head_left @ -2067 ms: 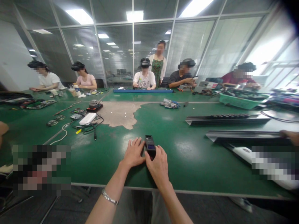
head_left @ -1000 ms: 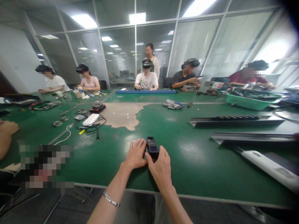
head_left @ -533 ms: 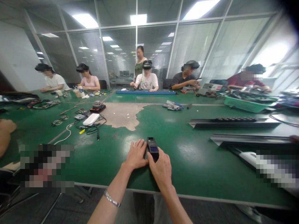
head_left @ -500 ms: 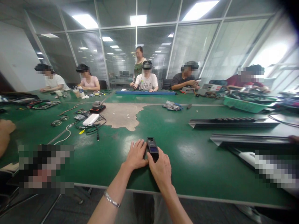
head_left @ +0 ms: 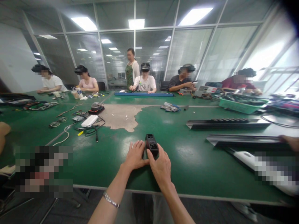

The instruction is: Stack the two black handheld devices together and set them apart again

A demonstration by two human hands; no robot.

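Observation:
A small black box-shaped device (head_left: 151,143) with small light markings on its top is on the green table in front of me; I cannot make out its exact kind. My right hand (head_left: 160,165) holds its near end, thumb on the left and fingers along the right side. Beside it, my left hand (head_left: 135,155) rests palm down on the table, fingers stretched forward and its thumb reaching toward the right thumb. The left fingertips lie close to the device's left side; whether they touch it is unclear.
To the left are a white box-shaped item (head_left: 89,121), cables and eyeglasses (head_left: 58,122). Black metal channels (head_left: 245,140) and a green basket (head_left: 243,105) lie to the right; another person's hand (head_left: 289,141) touches the near channel. Gloves (head_left: 170,107) lie farther back, and several people sit opposite.
The device's near panel looked bluish and now appears dark with small markings. Both hands keep nearly the same place. The standing person across the table has moved left.

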